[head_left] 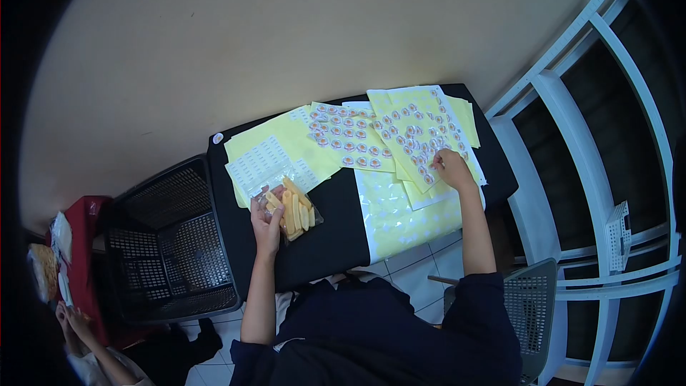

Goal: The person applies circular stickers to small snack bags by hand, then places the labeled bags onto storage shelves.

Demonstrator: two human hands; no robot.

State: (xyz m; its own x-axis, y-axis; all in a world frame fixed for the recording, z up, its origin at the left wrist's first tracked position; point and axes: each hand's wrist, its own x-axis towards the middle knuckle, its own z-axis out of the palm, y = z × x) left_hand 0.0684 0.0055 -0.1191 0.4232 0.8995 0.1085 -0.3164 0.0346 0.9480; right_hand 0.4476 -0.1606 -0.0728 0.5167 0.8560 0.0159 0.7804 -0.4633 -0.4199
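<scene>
My left hand (266, 223) is closed on a clear plastic bag (316, 216) of pale yellow, stick-shaped pieces, held above the black table near its left side. My right hand (453, 169) is at the lower right of a yellow sheet (386, 105) bearing many round stickers (405, 111) with orange centres. Its fingers are pinched together at the stickers; what lies between them, if anything, is too small to make out. Left of that sheet lies another yellow sheet of round stickers (348, 133). Small printed white labels (263, 161) lie on yellow paper behind the bag.
A black plastic basket (171, 243) stands against the table's left end. Beyond it are a red-covered surface (84, 243) and another person's hands (71, 318). A dark perforated chair (532, 307) is at my right, near a white metal frame (572, 125). The wall borders the table's far edge.
</scene>
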